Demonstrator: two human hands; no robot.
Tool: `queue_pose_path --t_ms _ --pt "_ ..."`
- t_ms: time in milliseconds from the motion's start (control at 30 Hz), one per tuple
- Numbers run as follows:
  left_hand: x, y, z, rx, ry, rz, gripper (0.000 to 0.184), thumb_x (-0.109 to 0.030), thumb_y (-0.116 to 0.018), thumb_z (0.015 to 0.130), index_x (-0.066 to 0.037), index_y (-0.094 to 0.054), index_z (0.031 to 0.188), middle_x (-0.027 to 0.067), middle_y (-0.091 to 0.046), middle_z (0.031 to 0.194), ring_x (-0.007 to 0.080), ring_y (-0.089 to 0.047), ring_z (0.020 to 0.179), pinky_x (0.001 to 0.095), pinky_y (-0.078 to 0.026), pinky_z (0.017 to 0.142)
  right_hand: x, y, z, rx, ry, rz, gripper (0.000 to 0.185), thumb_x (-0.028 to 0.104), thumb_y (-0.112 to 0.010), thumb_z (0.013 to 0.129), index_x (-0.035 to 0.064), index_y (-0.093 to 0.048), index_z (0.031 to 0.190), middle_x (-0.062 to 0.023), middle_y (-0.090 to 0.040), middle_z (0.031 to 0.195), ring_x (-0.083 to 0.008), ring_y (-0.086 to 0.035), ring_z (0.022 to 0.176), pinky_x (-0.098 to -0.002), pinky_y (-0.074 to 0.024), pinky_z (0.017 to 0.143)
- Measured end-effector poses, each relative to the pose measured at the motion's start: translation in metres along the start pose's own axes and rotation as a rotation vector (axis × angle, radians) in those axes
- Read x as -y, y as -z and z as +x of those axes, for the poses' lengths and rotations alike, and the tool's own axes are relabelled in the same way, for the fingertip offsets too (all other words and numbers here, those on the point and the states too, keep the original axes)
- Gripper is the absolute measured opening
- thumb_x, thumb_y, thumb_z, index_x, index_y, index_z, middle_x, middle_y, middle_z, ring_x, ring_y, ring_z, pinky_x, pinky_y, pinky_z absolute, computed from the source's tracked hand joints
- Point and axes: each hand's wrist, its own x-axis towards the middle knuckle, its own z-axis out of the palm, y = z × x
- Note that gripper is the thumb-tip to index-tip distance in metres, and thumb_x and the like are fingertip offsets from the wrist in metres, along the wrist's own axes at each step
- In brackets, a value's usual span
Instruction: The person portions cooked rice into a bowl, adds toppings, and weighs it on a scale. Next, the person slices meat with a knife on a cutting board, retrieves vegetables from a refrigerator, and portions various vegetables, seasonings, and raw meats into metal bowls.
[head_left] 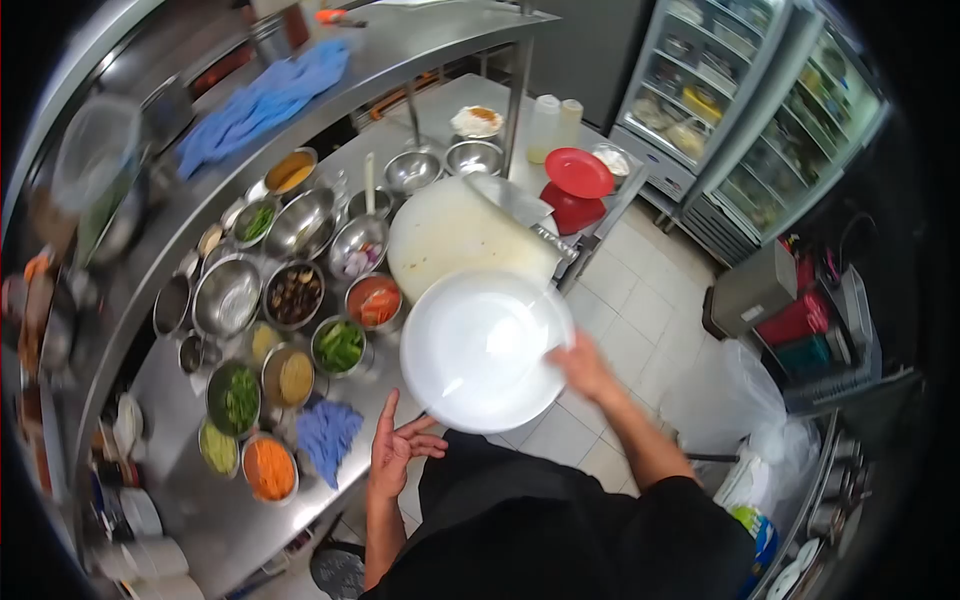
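Note:
A large white shallow bowl (480, 350) is in front of my body, its glossy inside facing up. My right hand (582, 368), a little blurred, grips the bowl's right rim. Below the bowl's left edge, my left hand (402, 445) is open, palm up with the fingers apart, near the table's front edge. Whether its fingertips touch the bowl's underside I cannot tell. Behind the bowl lies a stained white cutting board (465, 232). Left of the bowl stand a metal bowl of green leaves (340, 346) and one of red slices (375, 302).
Several metal bowls of ingredients crowd the steel table (190, 490), including shredded carrot (270, 470) and dark chunks (295, 293). A blue cloth (328, 440) lies near the front edge. A red plate (580, 173) and squeeze bottles (544, 128) stand beyond the board. Glass-door fridges (705, 75) are at the back right.

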Motion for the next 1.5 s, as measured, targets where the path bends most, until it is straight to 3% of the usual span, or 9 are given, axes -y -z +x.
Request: queue_pose_path --t_ms 300,467,567,600,633,900,1000,1233,1500 --pt "-0.033 0.043 0.128 -0.243 -0.11 0.26 0.065 -0.032 -0.056 0.089 -0.001 -0.025 0.138 0.0188 -0.061 0.106 0.016 -0.06 0.078 0.0293 -0.051 0.067 0.113 0.253 0.166 -0.687 -0.043 -0.001 0.022 0.013 -0.043 0.072 -0.0036 -0.052 0.083 -0.0103 -0.054 0.056 -0.0154 -0.048 0.036 -0.027 -0.0361 0.028" --pt "-0.033 0.048 0.167 -0.434 -0.116 0.394 0.055 -0.026 -0.055 0.09 0.0 -0.034 0.133 0.0158 -0.062 0.103 0.0126 -0.059 0.074 0.026 -0.05 0.065 0.052 0.347 0.372 -0.873 -0.093 0.036 0.024 0.011 -0.042 0.075 -0.01 -0.051 0.081 -0.0148 -0.055 0.055 -0.0193 -0.052 0.037 -0.0301 -0.0418 0.032" --pt "-0.033 0.024 0.173 -0.685 -0.105 0.536 0.051 -0.026 -0.053 0.091 0.0 -0.035 0.132 0.0141 -0.063 0.1 0.0118 -0.057 0.072 0.0252 -0.048 0.063 0.017 0.366 0.506 -0.721 -0.231 -0.075 0.027 0.012 -0.042 0.077 -0.0119 -0.055 0.081 -0.0162 -0.058 0.057 -0.0219 -0.056 0.041 -0.0332 -0.0474 0.037" --pt "-0.034 0.009 0.174 -0.785 -0.104 0.579 0.05 -0.026 -0.052 0.091 0.0 -0.036 0.131 0.0135 -0.063 0.099 0.0116 -0.057 0.071 0.025 -0.048 0.062 -0.013 0.38 0.559 -0.464 -0.178 -0.395 0.027 0.011 -0.042 0.078 -0.012 -0.055 0.086 -0.0179 -0.058 0.059 -0.0228 -0.057 0.042 -0.0345 -0.0489 0.038" --pt "-0.032 -0.007 0.174 -0.893 -0.071 0.579 0.051 -0.027 -0.053 0.091 0.0 -0.037 0.131 0.0135 -0.062 0.099 0.0118 -0.057 0.07 0.025 -0.048 0.062 -0.005 0.359 0.591 -0.615 -0.316 -0.091 0.027 0.008 -0.042 0.077 -0.0115 -0.055 0.092 -0.0196 -0.059 0.064 -0.0241 -0.058 0.043 -0.0355 -0.0497 0.038" --pt "-0.071 -0.131 0.145 -1.425 -0.11 0.68 0.048 -0.023 -0.056 0.089 0.0 -0.042 0.128 0.0105 -0.063 0.093 0.0107 -0.056 0.069 0.0228 -0.046 0.06 -0.12 0.296 0.807 0.077 -0.23 0.136 0.025 0.005 -0.05 0.075 -0.008 -0.055 0.096 -0.0176 -0.06 0.077 -0.0325 -0.061 0.056 -0.0431 -0.0524 0.046" --pt "-0.095 -0.184 0.152 -1.545 -0.141 0.746 0.044 -0.019 -0.055 0.089 0.001 -0.044 0.127 0.0083 -0.063 0.091 0.0097 -0.055 0.069 0.0222 -0.045 0.061 -0.177 0.282 0.853 0.353 -0.235 -0.077 0.03 0.022 -0.05 0.086 -0.0009 -0.056 0.105 -0.0147 -0.061 0.087 -0.0281 -0.063 0.07 -0.0388 -0.0519 0.05" --pt "-0.173 -0.203 0.16 -1.639 -0.313 1.014 0.039 -0.015 -0.055 0.089 0.001 -0.048 0.123 0.0048 -0.063 0.088 0.0077 -0.053 0.071 0.0215 -0.044 0.064 -0.132 0.278 0.853 0.274 -0.279 -0.153 0.032 0.022 -0.051 0.087 0.0007 -0.054 0.11 -0.0146 -0.061 0.093 -0.0273 -0.063 0.073 -0.0367 -0.0513 0.054" --pt "-0.299 -0.158 0.119 -1.827 -0.503 1.385 0.031 -0.019 -0.06 0.085 -0.002 -0.059 0.111 0.0043 -0.064 0.082 0.0082 -0.056 0.074 0.0248 -0.046 0.07 -0.025 0.36 0.768 0.127 -0.093 -0.17 0.035 0.023 -0.053 0.088 0.0027 -0.052 0.116 -0.0145 -0.062 0.099 -0.0264 -0.063 0.078 -0.0343 -0.0507 0.057"
